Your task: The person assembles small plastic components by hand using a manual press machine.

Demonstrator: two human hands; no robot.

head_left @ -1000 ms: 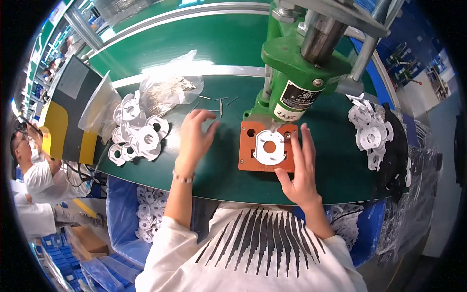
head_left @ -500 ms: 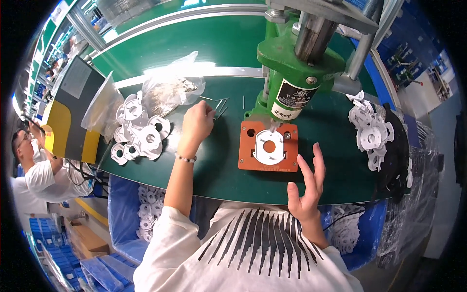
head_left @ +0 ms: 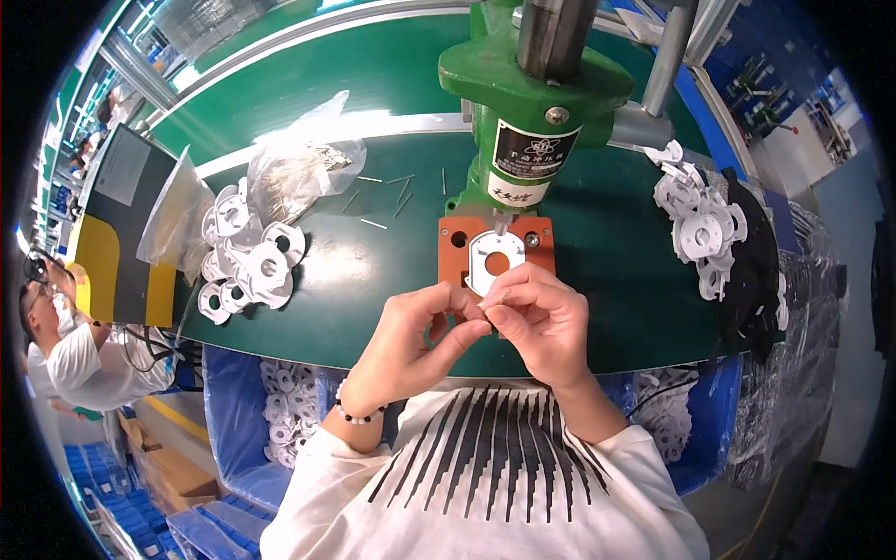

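My left hand (head_left: 415,341) and my right hand (head_left: 546,317) meet fingertip to fingertip just in front of an orange fixture plate (head_left: 453,245). Between the fingertips of both hands is pinched a thin metal pin (head_left: 496,300). A white plastic part with a round hole (head_left: 495,261) lies on the orange plate, under the ram of a green press (head_left: 532,89). Several loose pins (head_left: 392,191) lie on the green table (head_left: 373,280) behind my left hand.
A pile of white parts (head_left: 247,261) and a clear bag of pins (head_left: 299,168) lie at the left, another white pile (head_left: 695,219) at the right. A yellow and black box (head_left: 121,233) stands far left. Blue bins (head_left: 233,411) sit below; a person (head_left: 56,345) works at the left.
My left hand came back from the loose pins to the middle. My right hand rose from the table's near edge to meet it, and a pin is now between the fingertips.
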